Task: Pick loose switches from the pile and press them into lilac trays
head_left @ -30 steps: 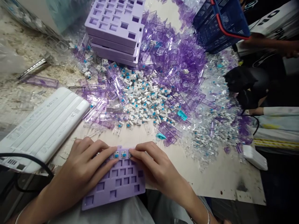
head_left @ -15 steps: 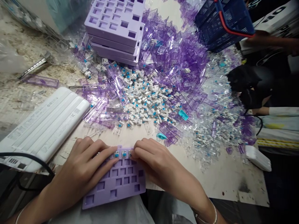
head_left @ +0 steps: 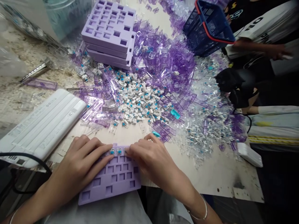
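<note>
A purple holder plate (head_left: 123, 185) with rows of square recesses lies tilted at the table's front edge, over my lap. My left hand (head_left: 80, 161) grips its left side, with the fingertips along the top row. Two key switches (head_left: 119, 151), white with blue centres, sit upright in that row between my hands. At the right end of the same row, my right hand (head_left: 154, 158) has thumb and fingers closed on another key switch (head_left: 126, 150), mostly hidden by the fingertips. Beyond the plate spreads a pile of loose key switches (head_left: 142, 104).
Purple holder plates (head_left: 107, 40) stand stacked behind the pile. Clear purple plastic pieces (head_left: 184, 59) surround a blue basket (head_left: 198, 43). A white power strip (head_left: 46, 121) lies left, metal tweezers (head_left: 35, 71) farther back. Another person's hand (head_left: 277, 51) shows at right.
The view has shifted, so the table's things appear farther left. My right hand's fingers have changed position slightly at the top row; my left hand keeps its hold on the plate.
</note>
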The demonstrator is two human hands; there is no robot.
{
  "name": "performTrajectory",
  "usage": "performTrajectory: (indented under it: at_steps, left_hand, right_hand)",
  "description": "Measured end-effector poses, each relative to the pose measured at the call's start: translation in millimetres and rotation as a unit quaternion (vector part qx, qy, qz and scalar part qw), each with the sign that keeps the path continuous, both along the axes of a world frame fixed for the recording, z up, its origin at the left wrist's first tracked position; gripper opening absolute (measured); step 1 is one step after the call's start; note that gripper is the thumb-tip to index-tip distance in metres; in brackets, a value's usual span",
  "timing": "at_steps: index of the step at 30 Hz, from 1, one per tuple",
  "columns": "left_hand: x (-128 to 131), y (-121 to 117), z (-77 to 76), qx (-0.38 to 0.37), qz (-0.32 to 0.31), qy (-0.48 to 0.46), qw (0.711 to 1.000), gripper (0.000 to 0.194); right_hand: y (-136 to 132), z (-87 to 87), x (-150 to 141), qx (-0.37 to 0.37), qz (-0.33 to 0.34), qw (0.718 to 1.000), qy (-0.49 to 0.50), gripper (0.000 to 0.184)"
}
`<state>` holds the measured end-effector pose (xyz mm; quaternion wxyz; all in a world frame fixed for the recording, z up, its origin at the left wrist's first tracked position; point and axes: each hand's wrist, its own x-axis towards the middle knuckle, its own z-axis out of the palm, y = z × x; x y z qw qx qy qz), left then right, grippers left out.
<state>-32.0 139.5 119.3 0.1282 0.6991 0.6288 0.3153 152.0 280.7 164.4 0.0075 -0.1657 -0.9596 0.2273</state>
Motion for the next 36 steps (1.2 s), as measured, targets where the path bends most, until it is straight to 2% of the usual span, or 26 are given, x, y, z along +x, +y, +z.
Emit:
performTrajectory:
  at_steps: [3, 4, 7, 9, 12, 14, 16, 18, 22, 26, 28, 32, 34, 36]
  left_hand:
    - [0, -2, -1.4, 0.011, 0.009, -0.001, 1.0, 0.023]
    - [0, -3, -1.7, 0.018, 0.011, 0.001, 1.0, 0.023]
    - [2, -8, -2.8, 0.064, 0.017, 0.025, 0.997, 0.025]
    - [2, -13, -4.4, 0.109, 0.026, 0.052, 0.992, 0.025]
    - [0, -18, -8.7, 0.172, 0.029, 0.091, 0.98, 0.023]
    - [-2, -20, -11.7, 0.198, 0.012, 0.114, 0.973, 0.024]
    - [-3, -20, -13.2, 0.205, -0.003, 0.125, 0.971, 0.026]
    - [-2, -19, -12.6, 0.201, 0.002, 0.108, 0.973, 0.025]
    - [3, -18, -9.9, 0.186, -0.012, 0.067, 0.98, 0.021]
    - [2, -17, -11.3, 0.14, -0.03, 0.048, 0.989, 0.023]
    - [1, -17, -12.2, 0.129, -0.018, 0.037, 0.991, 0.024]
    - [1, -15, -10.5, 0.108, 0.001, 0.033, 0.994, 0.025]
    - [2, -13, -8.1, 0.092, 0.006, 0.026, 0.995, 0.023]
    - [2, -11, -5.5, 0.076, 0.014, 0.023, 0.997, 0.023]
  right_hand:
    - [-3, -7.8, 10, -0.03, -0.026, 0.998, 0.055, 0.01]
    - [-5, -9.9, 14, -0.051, -0.054, 0.995, 0.064, 0.016]
    - [-16, -13.9, 22, -0.148, -0.157, 0.974, 0.062, 0.06]
    - [-27, -15.4, 25, -0.262, -0.2, 0.942, 0.068, 0.065]
    - [-43, -17.2, 27, -0.443, -0.239, 0.858, 0.099, 0.055]
    - [-51, -18.1, 26, -0.475, -0.273, 0.827, 0.124, 0.04]
    - [-54, -18.4, 24, -0.458, -0.297, 0.826, 0.142, 0.025]
    - [-54, -17.7, 20, -0.436, -0.305, 0.833, 0.151, 0.019]
    - [-51, -15.2, 13, -0.39, -0.312, 0.854, 0.144, 0.018]
    - [-46, -13.7, 10, -0.383, -0.303, 0.863, 0.129, 0.021]
    - [-41, -13.4, 11, -0.357, -0.283, 0.884, 0.107, 0.02]
    - [-19, -12.8, 9, -0.209, -0.224, 0.942, 0.134, 0.018]
    - [-3, -12.3, 4, -0.118, -0.201, 0.957, 0.174, 0.015]
    - [12, -12.3, -5, -0.063, -0.155, 0.97, 0.177, 0.012]
